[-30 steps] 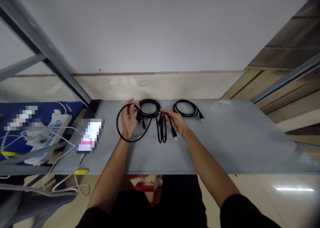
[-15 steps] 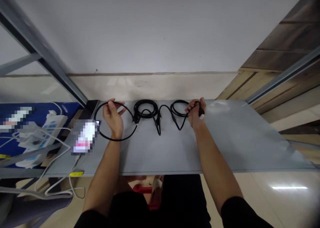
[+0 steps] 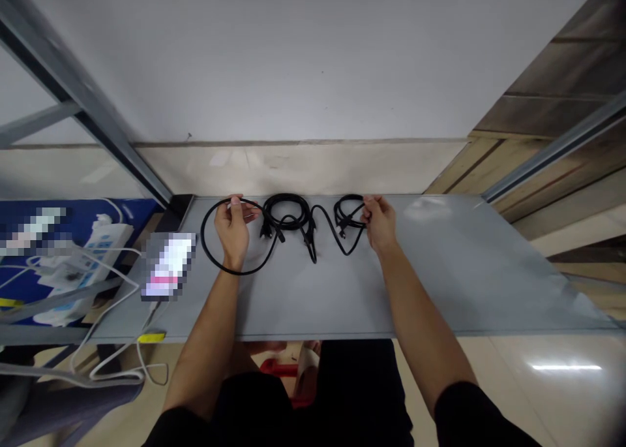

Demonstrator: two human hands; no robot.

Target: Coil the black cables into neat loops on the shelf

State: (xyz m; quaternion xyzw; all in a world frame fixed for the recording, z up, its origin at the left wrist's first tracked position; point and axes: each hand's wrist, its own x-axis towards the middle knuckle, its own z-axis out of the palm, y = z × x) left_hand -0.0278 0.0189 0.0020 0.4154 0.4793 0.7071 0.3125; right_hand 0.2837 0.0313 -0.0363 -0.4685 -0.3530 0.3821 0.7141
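My left hand (image 3: 233,228) pinches the top of a wide black cable loop (image 3: 204,245) that hangs round my wrist, thumb on the cable. A thick coil of black cable (image 3: 287,199) lies on the grey shelf between my hands, with plugs at its sides. Closed on the right side of a smaller black cable coil (image 3: 342,205) is my right hand (image 3: 380,222). A connector rests across that small coil. A curved stretch of cable joins the middle and right parts.
At the left, a phone with a lit screen (image 3: 171,264) lies on the grey shelf (image 3: 313,303), beside white cords and a white power strip (image 3: 107,245) on a blue surface. Metal posts rise at both sides.
My right hand has moved slightly left, and the connector it held now lies at the small coil. My left hand and its loop have shifted right.
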